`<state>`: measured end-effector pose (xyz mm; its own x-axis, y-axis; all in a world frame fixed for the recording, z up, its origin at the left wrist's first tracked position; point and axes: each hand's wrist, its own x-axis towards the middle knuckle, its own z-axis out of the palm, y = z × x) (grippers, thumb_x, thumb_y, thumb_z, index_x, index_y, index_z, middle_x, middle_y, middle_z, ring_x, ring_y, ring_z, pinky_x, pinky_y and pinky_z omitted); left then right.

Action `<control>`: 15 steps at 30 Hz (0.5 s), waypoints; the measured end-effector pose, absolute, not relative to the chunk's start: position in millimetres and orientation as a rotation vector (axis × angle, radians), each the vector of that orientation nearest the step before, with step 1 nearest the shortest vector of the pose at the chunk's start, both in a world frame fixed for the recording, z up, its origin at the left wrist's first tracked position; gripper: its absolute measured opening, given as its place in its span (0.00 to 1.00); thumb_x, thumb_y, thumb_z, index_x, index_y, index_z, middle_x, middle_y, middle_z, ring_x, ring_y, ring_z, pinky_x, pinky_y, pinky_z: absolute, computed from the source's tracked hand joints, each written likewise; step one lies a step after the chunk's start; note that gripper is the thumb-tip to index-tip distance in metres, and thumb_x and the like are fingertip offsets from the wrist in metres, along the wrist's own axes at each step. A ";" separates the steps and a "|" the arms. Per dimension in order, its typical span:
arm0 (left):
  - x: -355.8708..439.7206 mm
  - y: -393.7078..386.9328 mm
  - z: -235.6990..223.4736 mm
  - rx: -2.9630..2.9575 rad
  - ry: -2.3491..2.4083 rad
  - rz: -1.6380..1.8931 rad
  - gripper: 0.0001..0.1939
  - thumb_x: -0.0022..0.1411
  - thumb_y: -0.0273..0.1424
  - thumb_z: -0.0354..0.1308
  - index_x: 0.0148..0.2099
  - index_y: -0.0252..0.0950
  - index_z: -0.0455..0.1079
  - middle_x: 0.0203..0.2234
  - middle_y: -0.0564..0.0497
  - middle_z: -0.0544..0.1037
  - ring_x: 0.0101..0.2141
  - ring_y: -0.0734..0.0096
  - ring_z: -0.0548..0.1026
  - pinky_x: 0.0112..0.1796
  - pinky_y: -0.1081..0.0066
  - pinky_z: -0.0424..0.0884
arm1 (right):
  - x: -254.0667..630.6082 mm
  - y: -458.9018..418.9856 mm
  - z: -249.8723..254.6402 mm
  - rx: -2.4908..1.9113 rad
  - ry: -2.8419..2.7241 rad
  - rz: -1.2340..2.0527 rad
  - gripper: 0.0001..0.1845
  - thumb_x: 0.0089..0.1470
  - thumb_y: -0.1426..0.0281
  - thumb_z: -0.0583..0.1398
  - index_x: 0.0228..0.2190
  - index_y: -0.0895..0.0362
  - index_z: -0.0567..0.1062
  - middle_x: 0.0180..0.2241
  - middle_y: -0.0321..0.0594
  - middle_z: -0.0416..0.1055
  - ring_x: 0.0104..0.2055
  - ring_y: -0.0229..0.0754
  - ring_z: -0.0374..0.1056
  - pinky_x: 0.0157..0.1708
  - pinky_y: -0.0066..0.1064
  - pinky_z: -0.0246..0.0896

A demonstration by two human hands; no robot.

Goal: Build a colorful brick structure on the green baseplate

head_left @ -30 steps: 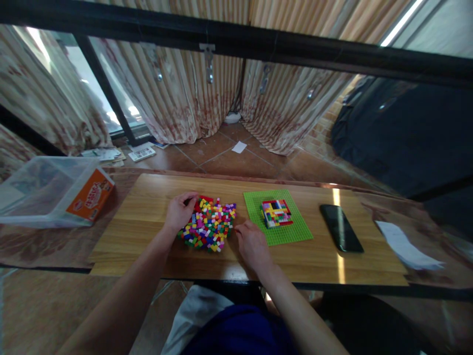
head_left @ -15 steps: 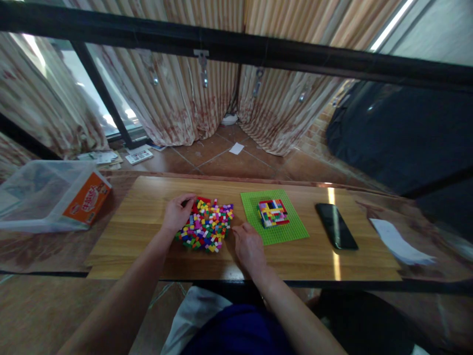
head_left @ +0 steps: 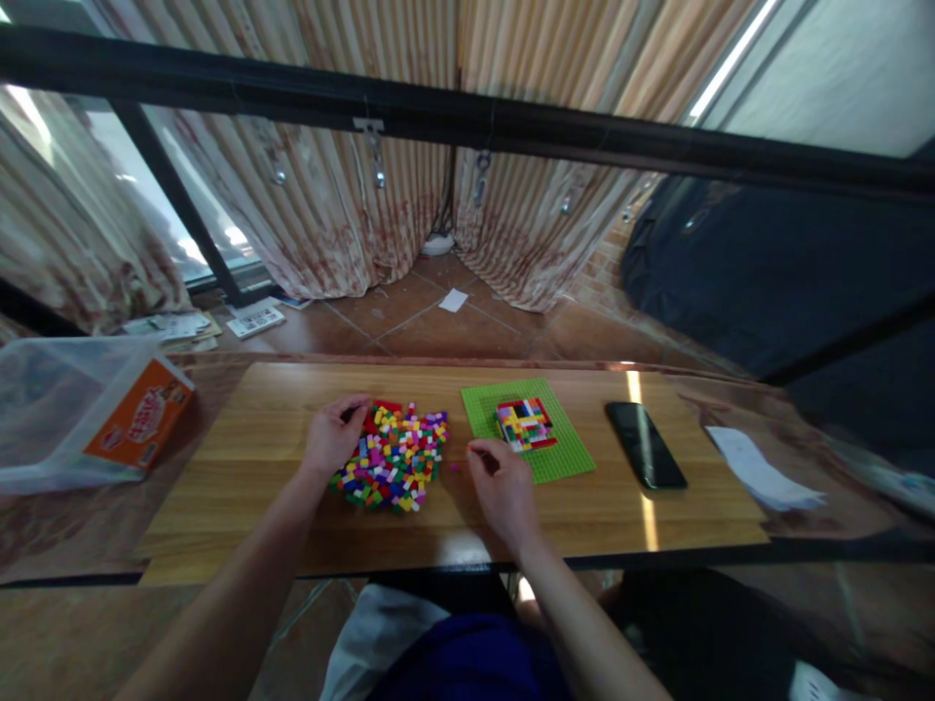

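A heap of small multicoloured toy bricks [head_left: 394, 462] lies on the wooden tabletop, left of centre. My left hand [head_left: 334, 436] rests at the heap's upper left edge with its thumb and fingers bent together; anything between them is too small to make out. My right hand [head_left: 504, 487] is pinched closed between the heap and the green baseplate [head_left: 570, 458]. A tiny orange-red spot shows at its fingertips, too small to name. A low block of joined bricks [head_left: 524, 424] stands on the baseplate. One small pink brick [head_left: 455, 467] lies apart, beside the heap.
A black phone [head_left: 646, 446] lies right of the baseplate, with white paper [head_left: 764, 469] beyond it. At the far left stands a clear plastic box [head_left: 62, 419] with an orange label. A dark metal bar [head_left: 438, 102] crosses above the table, before striped curtains.
My right hand has moved off the heap's right edge toward the baseplate, and a pink brick now shows beside the heap. My left hand stays by the heap. The camera view has shifted slightly.
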<state>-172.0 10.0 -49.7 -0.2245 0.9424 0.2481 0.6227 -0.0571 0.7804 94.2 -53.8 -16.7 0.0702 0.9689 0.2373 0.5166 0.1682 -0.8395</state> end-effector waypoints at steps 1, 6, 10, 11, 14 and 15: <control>-172.3 10.1 -50.1 1.661 1.855 1.181 0.16 0.59 0.39 0.53 0.43 0.37 0.76 0.40 0.48 0.81 0.41 0.64 0.78 0.49 0.64 0.71 | 101.1 -53.5 -15.2 -1.466 -1.493 0.665 0.10 0.54 0.66 0.57 0.32 0.56 0.77 0.33 0.42 0.77 0.33 0.41 0.72 0.36 0.32 0.66; -173.5 10.9 -50.9 1.665 1.847 1.174 0.16 0.59 0.39 0.53 0.43 0.37 0.76 0.40 0.48 0.81 0.41 0.63 0.78 0.49 0.65 0.72 | 150.4 -47.3 -16.7 -1.453 -1.128 0.696 0.14 0.50 0.62 0.60 0.35 0.58 0.78 0.34 0.44 0.78 0.36 0.43 0.73 0.38 0.35 0.68; -173.9 12.0 -50.1 1.685 1.852 1.178 0.16 0.59 0.39 0.52 0.42 0.37 0.76 0.40 0.48 0.81 0.41 0.63 0.78 0.49 0.64 0.72 | 187.1 -37.1 -24.4 -1.593 -1.062 0.572 0.19 0.49 0.59 0.60 0.37 0.60 0.79 0.35 0.47 0.78 0.36 0.46 0.73 0.38 0.37 0.67; -173.9 12.1 -49.5 1.686 1.857 1.173 0.16 0.59 0.39 0.52 0.42 0.37 0.76 0.40 0.48 0.81 0.41 0.63 0.78 0.49 0.64 0.72 | 192.6 -34.3 -26.2 -1.631 -1.069 0.537 0.19 0.49 0.59 0.60 0.37 0.60 0.79 0.35 0.48 0.78 0.36 0.46 0.73 0.38 0.38 0.67; -173.6 12.0 -47.1 1.670 1.880 1.148 0.17 0.58 0.40 0.52 0.42 0.36 0.76 0.40 0.48 0.81 0.41 0.63 0.78 0.49 0.64 0.72 | 199.3 -26.7 -30.6 -1.685 -1.087 0.470 0.19 0.48 0.59 0.61 0.35 0.60 0.79 0.34 0.48 0.78 0.36 0.47 0.73 0.39 0.39 0.66; -173.4 11.8 -46.4 1.663 1.887 1.140 0.17 0.58 0.40 0.52 0.42 0.36 0.76 0.40 0.48 0.81 0.42 0.63 0.78 0.49 0.64 0.71 | 199.2 -24.5 -31.9 -1.686 -1.085 0.469 0.18 0.48 0.59 0.61 0.35 0.60 0.79 0.34 0.48 0.79 0.36 0.47 0.73 0.39 0.38 0.66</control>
<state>-173.4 11.8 -46.4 -0.2293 0.9468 0.2260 0.6405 -0.0280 0.7674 199.2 -24.5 -31.9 0.5159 0.8349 0.1916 0.4332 -0.0613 -0.8992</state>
